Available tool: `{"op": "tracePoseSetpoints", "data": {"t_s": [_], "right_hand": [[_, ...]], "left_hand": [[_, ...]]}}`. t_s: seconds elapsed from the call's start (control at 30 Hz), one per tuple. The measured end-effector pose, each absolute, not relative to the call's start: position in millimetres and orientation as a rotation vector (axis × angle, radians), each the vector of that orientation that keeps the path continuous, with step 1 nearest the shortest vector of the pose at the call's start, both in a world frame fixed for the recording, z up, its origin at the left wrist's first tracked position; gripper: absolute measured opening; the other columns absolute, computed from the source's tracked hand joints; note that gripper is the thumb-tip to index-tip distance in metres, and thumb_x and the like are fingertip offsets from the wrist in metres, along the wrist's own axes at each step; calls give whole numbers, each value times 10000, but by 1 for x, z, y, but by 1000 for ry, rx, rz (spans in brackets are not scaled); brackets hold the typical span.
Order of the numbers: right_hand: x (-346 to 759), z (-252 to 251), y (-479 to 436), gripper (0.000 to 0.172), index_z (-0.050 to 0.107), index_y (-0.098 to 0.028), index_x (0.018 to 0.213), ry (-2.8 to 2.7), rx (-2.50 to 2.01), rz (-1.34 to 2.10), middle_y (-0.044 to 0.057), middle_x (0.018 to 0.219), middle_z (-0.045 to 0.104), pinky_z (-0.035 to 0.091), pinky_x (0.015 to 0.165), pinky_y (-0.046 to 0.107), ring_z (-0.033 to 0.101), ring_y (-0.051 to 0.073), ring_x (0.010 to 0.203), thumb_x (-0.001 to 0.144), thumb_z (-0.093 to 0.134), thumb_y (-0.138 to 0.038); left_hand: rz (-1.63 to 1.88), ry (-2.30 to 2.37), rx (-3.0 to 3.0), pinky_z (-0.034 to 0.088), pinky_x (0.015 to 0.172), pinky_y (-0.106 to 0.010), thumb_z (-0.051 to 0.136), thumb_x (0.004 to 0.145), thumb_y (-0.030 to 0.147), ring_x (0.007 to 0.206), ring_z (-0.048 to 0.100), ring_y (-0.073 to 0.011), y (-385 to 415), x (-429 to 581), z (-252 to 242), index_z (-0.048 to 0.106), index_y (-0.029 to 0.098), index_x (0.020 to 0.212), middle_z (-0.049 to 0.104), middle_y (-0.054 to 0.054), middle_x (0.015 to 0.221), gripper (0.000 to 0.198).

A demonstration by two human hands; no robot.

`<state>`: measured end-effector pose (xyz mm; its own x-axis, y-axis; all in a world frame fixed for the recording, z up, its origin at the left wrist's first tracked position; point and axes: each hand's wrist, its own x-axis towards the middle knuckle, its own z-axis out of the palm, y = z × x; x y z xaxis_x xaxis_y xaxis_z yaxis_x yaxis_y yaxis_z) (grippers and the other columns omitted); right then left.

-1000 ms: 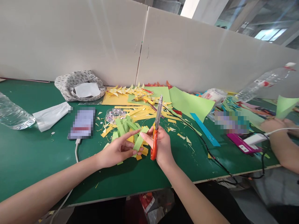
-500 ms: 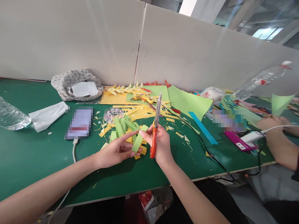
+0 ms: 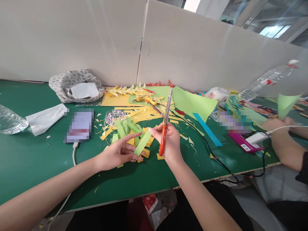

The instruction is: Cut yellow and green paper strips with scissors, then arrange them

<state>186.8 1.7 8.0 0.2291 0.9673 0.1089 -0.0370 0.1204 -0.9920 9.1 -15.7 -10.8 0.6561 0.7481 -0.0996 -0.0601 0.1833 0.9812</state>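
A short light-green paper strip [image 3: 142,143] is stretched at a slant between my two hands. My left hand [image 3: 118,150] pinches its lower end between thumb and fingers, with the index finger extended above. The thumb and fingertips of my right hand [image 3: 171,141] touch the strip's upper end. That same hand also grips orange-handled scissors [image 3: 163,141], their blades closed and pointing up, away from the strip. Beneath and behind the hands lies a loose pile of cut green strips [image 3: 124,126] and yellow paper pieces [image 3: 145,152].
Behind the pile are a yellow glue gun [image 3: 146,98], green paper sheets [image 3: 192,101] and a dish of gems [image 3: 115,116]. A phone [image 3: 80,125] lies left; a blue strip [image 3: 208,130] and magenta power bank [image 3: 245,142] lie right. Another person's hand [image 3: 276,126] holds green paper at far right.
My right hand has shifted slightly right with the scissors, and more of the green strip shows between my hands. The view has moved a little. My left hand keeps its pinch.
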Motion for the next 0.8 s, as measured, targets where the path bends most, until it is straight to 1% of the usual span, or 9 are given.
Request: {"op": "tracePoseSetpoints", "data": {"t_s": [0.17,0.33,0.53,0.7,0.8], "right_hand": [[193,9,4,328,473,-195,692,-1065,-1176,966,-58,629,553,494,685,316,571,119,606,521,751,-230],[194,7,4,324,476,-190,708,-1081,-1176,949,-51,632,545,503,652,316,566,123,598,538,744,-258],[194,6,4,324,474,-193,720,-1093,-1172,940,-59,630,559,493,661,309,566,115,582,546,740,-257],[194,6,5,335,463,-191,707,-1081,-1166,943,-53,636,583,493,679,309,577,116,598,536,745,-251],[197,9,6,330,460,-189,706,-1074,-1165,946,-40,649,604,503,685,322,596,128,624,548,740,-268]], "left_hand": [[654,674,1239,453,694,-303,584,768,153,874,632,-216,-13,7,-12,239,217,1342,679,-109,960,673],[658,655,1241,457,688,-293,608,752,161,866,635,-217,-12,5,-11,252,219,1338,688,-108,944,688],[652,682,1242,468,674,-291,624,735,166,859,643,-227,-13,7,-11,280,240,1325,691,-98,935,687],[690,728,1264,486,644,-277,633,728,184,780,663,-214,-12,5,-6,332,226,1299,698,-60,816,647],[781,800,1231,507,676,-298,652,711,208,773,668,-219,-7,1,-3,379,221,1271,692,-38,786,623]]}}
